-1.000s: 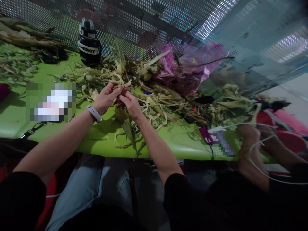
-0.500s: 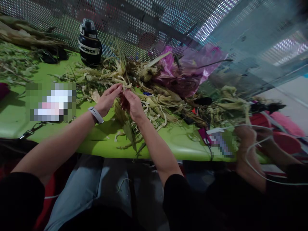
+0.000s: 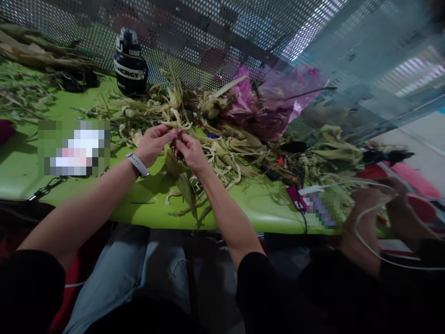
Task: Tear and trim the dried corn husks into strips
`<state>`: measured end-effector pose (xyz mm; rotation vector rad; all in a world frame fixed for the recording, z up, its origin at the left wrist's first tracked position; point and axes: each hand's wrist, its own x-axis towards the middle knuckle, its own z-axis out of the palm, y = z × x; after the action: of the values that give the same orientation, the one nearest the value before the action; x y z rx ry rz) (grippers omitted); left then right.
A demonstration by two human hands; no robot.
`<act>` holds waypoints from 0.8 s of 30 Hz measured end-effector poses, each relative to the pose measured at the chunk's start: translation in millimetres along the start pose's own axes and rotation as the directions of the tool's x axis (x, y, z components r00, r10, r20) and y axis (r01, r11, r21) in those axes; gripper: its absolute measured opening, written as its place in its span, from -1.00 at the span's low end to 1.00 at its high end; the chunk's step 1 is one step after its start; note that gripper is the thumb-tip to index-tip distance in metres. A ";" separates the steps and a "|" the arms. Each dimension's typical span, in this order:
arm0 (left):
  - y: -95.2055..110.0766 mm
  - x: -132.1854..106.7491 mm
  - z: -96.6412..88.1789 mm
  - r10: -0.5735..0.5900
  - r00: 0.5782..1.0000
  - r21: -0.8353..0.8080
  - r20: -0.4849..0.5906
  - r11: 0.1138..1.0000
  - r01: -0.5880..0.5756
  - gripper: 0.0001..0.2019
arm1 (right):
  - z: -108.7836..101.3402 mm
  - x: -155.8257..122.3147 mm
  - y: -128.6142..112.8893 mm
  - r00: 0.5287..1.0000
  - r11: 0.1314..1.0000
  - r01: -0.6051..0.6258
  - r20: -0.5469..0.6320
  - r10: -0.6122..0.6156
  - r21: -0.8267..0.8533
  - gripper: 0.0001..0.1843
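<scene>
My left hand (image 3: 153,144) and my right hand (image 3: 189,149) meet fingertip to fingertip above the green table (image 3: 146,204), both pinched on a strip of dried corn husk (image 3: 178,124). A longer greenish husk (image 3: 181,178) hangs down below them toward the table's front edge. My left wrist wears a grey watch band (image 3: 137,164). A heap of dry husks (image 3: 225,148) lies just behind and to the right of my hands.
A black bottle (image 3: 130,62) stands at the back by a perforated metal screen (image 3: 208,32). A pink plastic bag (image 3: 271,104) lies behind the heap. At the right, another person's hands (image 3: 378,208) handle a white cord. More stalks lie at far left (image 3: 31,51).
My fingers have closed together on the husk strip after being slightly apart. The other person's hands at right have shifted a little rightward with the cord.
</scene>
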<state>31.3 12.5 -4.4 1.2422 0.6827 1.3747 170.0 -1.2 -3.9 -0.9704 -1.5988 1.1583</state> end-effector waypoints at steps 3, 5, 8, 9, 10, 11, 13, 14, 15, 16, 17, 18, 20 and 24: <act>3.5 0.8 -1.1 0.008 1.000 0.012 -0.006 1.000 -0.008 -0.76 | -0.1 -0.4 -1.5 0.999 1.000 0.027 0.020 -0.027 0.004 -0.41; 4.7 1.9 -2.1 0.009 1.000 -0.007 -0.005 1.000 -0.009 -0.75 | 0.5 -0.9 -3.4 0.999 1.000 0.028 0.026 -0.028 0.002 -0.39; 5.8 3.4 -3.6 0.008 1.000 -0.048 -0.008 0.999 -0.009 -0.73 | 1.9 -2.0 -5.8 0.999 1.000 0.010 0.033 -0.010 -0.013 -0.38; 6.1 3.7 -3.8 0.007 1.000 -0.057 -0.010 0.998 -0.008 -0.72 | 2.4 -2.3 -6.1 0.999 1.000 0.007 0.037 -0.007 -0.014 -0.39; 6.5 3.8 -3.9 0.003 1.000 -0.062 -0.012 0.998 -0.004 -0.72 | 3.0 -2.5 -5.8 0.999 1.000 0.007 0.040 -0.007 -0.014 -0.40; 6.7 3.8 -3.8 -0.004 1.000 -0.064 -0.015 0.998 0.003 -0.72 | 3.8 -2.6 -5.1 0.999 1.000 0.011 0.043 -0.010 -0.014 -0.41; 6.9 3.7 -3.1 -0.019 1.000 -0.073 -0.024 0.997 0.017 -0.74 | 5.8 -2.3 -2.2 0.999 1.000 0.023 0.046 -0.022 -0.021 -0.43; 7.0 3.7 -2.7 -0.027 0.999 -0.082 -0.033 0.996 0.024 -0.76 | 7.0 -2.1 -0.3 0.998 0.999 0.030 0.048 -0.029 -0.025 -0.44; 7.0 3.9 -2.3 -0.038 0.998 -0.092 -0.046 0.995 0.034 -0.78 | 8.2 -2.0 1.5 0.998 0.999 0.038 0.052 -0.036 -0.029 -0.46; 7.3 4.2 -2.0 -0.053 0.997 -0.104 -0.063 0.994 0.046 -0.81 | 9.1 -2.3 2.9 0.997 0.998 0.048 0.059 -0.046 -0.040 -0.49; 7.7 4.6 -1.9 -0.069 0.994 -0.115 -0.082 0.992 0.060 -0.83 | 9.4 -3.0 3.5 0.996 0.996 0.064 0.059 -0.060 -0.064 -0.52; 8.4 5.2 -1.9 -0.085 0.992 -0.125 -0.099 0.989 0.072 -0.85 | 8.9 -4.2 3.3 0.996 0.991 0.083 0.049 -0.078 -0.106 -0.55; 10.4 6.1 -2.4 -0.105 0.988 -0.136 -0.116 0.987 0.089 -0.90 | 4.6 -7.5 -0.3 0.990 0.967 0.124 -0.041 -0.136 -0.221 -0.59; 13.0 5.0 -2.3 -0.173 0.984 -0.109 -0.039 0.980 0.168 -0.88 | -13.0 -10.1 -11.8 0.902 0.951 0.122 -0.369 -0.225 -0.284 -0.54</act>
<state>25.6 14.9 8.2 1.0455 0.7233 1.2850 184.2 -10.3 7.2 -1.1187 -1.4825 0.5897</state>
